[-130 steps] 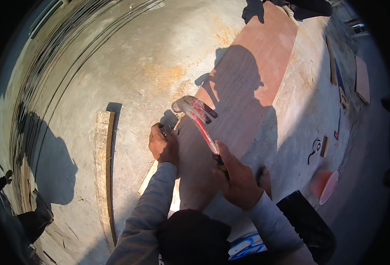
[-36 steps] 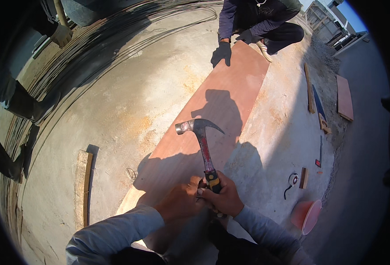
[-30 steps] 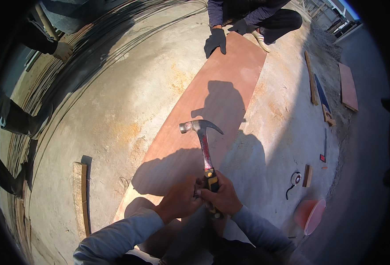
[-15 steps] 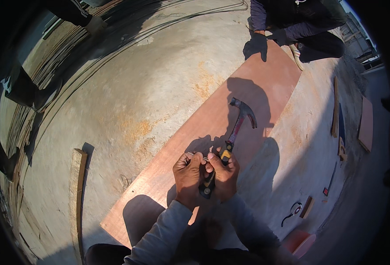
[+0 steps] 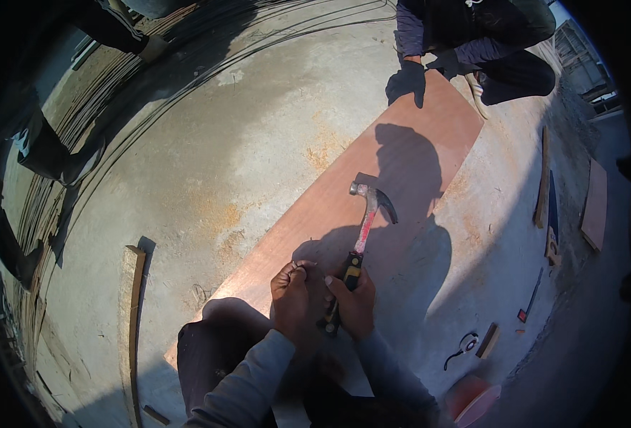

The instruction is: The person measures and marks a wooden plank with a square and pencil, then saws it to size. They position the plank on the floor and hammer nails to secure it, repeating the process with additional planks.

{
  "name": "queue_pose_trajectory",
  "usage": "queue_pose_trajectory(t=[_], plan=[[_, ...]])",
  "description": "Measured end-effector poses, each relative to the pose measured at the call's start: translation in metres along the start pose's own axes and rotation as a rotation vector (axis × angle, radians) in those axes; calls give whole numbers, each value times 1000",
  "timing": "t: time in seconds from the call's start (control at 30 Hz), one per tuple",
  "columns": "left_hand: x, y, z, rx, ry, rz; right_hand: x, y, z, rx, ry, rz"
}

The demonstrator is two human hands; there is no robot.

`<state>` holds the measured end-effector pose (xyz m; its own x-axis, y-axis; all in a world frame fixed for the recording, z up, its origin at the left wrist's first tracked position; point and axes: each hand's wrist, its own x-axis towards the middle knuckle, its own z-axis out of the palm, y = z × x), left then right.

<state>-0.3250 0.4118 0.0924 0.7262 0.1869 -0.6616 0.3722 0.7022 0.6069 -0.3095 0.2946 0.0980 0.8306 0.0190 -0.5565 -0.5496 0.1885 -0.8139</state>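
In my right hand (image 5: 355, 303) is a claw hammer (image 5: 365, 232), gripped by its black and yellow handle. Its red-and-white shaft and metal head extend away from me above the board. Close by on the left, my left hand (image 5: 290, 299) is closed in a pinch on a small thin nail, mostly hidden by the fingers. Beneath both hands lies a long reddish-brown plywood board (image 5: 315, 207), running from near my knee to the far right. A co-worker's black-gloved hand (image 5: 407, 82) rests on its far end.
At left a timber strip (image 5: 131, 321) lies on the concrete. Long rods (image 5: 80, 118) and other people's legs are beyond it. On the right are a tape measure (image 5: 467, 343), a small wood block (image 5: 487, 341), a handsaw (image 5: 552, 235) and a reddish round container (image 5: 472, 399).
My hands have moved apart, with the right hand now gripping the hammer's handle more fully. The hammer's head has swung left and nearer. My left knee has come over the board's near end.
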Motion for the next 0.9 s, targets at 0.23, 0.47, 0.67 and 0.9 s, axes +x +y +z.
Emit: queue_pose_trajectory(t=[0.23,0.47,0.67,0.9], plan=[[9,10,-5,411,-75,26,3,13,5,-136,111,-13],[35,23,-33,866,3,571,12,7,-2,-741,72,-243],[64,27,-46,904,106,696,20,-1,-24,-844,2,12],[94,46,-53,871,200,685,22,10,-23,-935,20,-87]])
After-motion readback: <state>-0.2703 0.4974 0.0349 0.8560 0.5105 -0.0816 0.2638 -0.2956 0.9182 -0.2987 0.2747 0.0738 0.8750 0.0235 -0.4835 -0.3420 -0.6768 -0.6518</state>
